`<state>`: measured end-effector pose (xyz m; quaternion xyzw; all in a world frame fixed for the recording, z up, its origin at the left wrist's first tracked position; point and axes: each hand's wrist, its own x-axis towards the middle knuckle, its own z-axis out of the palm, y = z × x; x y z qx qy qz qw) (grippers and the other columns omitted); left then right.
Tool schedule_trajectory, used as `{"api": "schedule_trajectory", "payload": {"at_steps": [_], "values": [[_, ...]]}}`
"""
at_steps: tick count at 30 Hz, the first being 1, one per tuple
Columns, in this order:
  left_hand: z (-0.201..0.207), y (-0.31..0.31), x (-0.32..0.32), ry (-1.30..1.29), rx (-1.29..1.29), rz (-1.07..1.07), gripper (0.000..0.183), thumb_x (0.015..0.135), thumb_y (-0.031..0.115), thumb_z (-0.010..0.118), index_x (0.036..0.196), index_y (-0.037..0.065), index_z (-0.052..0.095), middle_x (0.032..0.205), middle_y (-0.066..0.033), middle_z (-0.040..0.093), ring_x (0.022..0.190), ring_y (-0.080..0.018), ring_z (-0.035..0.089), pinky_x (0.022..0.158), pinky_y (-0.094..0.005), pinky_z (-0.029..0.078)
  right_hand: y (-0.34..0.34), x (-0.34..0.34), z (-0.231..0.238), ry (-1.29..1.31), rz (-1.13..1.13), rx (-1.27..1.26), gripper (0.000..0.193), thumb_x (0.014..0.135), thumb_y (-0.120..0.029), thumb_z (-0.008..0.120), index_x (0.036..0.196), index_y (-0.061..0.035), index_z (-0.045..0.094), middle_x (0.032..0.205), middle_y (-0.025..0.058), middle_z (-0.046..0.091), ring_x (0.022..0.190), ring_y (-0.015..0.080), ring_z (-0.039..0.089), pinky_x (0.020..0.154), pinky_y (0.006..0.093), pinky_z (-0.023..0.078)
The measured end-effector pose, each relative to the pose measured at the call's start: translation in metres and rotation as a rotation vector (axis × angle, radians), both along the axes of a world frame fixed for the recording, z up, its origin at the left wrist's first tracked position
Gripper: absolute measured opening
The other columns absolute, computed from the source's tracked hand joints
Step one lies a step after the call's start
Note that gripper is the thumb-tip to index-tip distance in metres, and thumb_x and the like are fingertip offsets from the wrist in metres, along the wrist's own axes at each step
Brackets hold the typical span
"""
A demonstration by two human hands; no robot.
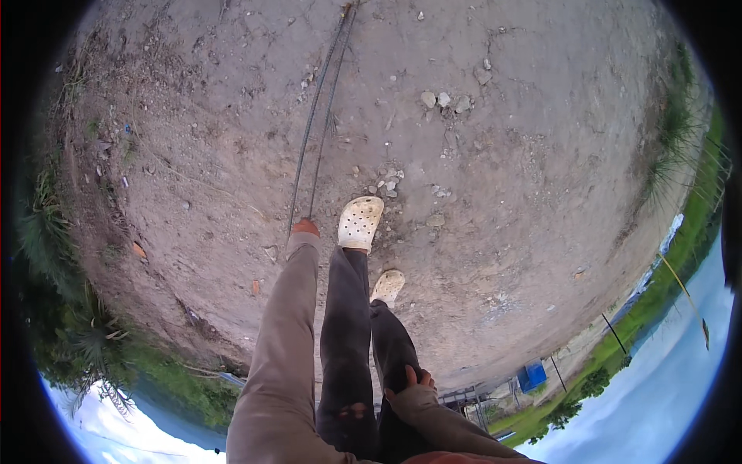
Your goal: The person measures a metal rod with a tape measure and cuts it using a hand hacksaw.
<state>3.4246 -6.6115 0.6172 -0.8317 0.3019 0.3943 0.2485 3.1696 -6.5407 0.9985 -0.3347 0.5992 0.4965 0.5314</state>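
My left arm reaches down to the ground, and my left hand [305,226] is closed around the near end of two long, thin ribbed steel rebars [313,120]. They lie on the dirt and run away from me, coming together at the top edge of the view. How the fingers wrap them is partly hidden by the sleeve. My right hand [413,383] rests on my right leg near the knee with its fingers apart, holding nothing. I wear dark trousers [345,325] and cream perforated clogs [360,221]. My left clog stands just right of my left hand.
Small stones [444,100] and gravel [388,184] lie on the bare dirt ground [541,193] ahead. Brick fragments [139,250] are scattered to the left. Plants [50,240] border the left side, grass [672,147] the right. A blue box-like object [531,377] stands behind at the right.
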Motion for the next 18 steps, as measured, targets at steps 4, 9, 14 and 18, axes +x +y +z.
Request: {"api": "schedule_trajectory", "payload": {"at_steps": [4, 9, 14, 18], "values": [[0.000, -0.016, 0.000, 0.008, 0.015, -0.011, 0.030, 0.081, 0.030, 0.052, 0.096, 0.004, 0.054, 0.094, -0.0212, 0.059, 0.090, -0.0363, 0.058, 0.076, -0.0431, 0.046, 0.003, -0.001, -0.002, 0.005, 0.018, -0.012, 0.084, 0.070, -0.047, 0.059, 0.134, -0.0151, 0.017, 0.130, 0.0205, 0.021, 0.118, 0.0366, 0.026, 0.098, 0.0441, 0.025], [0.016, -0.036, -0.006, 0.092, -0.084, -0.036, 0.038, 0.081, 0.031, 0.052, 0.103, 0.001, 0.048, 0.093, -0.0229, 0.059, 0.090, -0.0370, 0.057, 0.077, -0.0426, 0.046, 0.004, -0.001, -0.004, -0.008, 0.000, -0.052, 0.082, 0.070, -0.051, 0.057, 0.134, -0.0145, 0.022, 0.130, 0.0199, 0.022, 0.122, 0.0363, 0.022, 0.099, 0.0450, 0.021], [0.030, -0.060, -0.006, 0.140, -0.139, 0.061, 0.038, 0.079, 0.030, 0.054, 0.103, 0.002, 0.048, 0.096, -0.0240, 0.057, 0.092, -0.0376, 0.055, 0.078, -0.0432, 0.045, 0.004, -0.001, -0.007, 0.005, 0.033, -0.042, 0.083, 0.068, -0.048, 0.060, 0.133, -0.0148, 0.021, 0.129, 0.0175, 0.023, 0.118, 0.0347, 0.027, 0.097, 0.0445, 0.025], [0.027, -0.094, 0.002, 0.217, -0.477, 0.088, 0.039, 0.075, 0.028, 0.059, 0.103, 0.003, 0.048, 0.100, -0.0215, 0.055, 0.096, -0.0376, 0.052, 0.080, -0.0429, 0.043, 0.005, 0.004, -0.004, -0.028, 0.038, -0.075, 0.084, 0.068, -0.049, 0.060, 0.134, -0.0151, 0.020, 0.129, 0.0180, 0.022, 0.119, 0.0347, 0.025, 0.098, 0.0451, 0.024]]}}
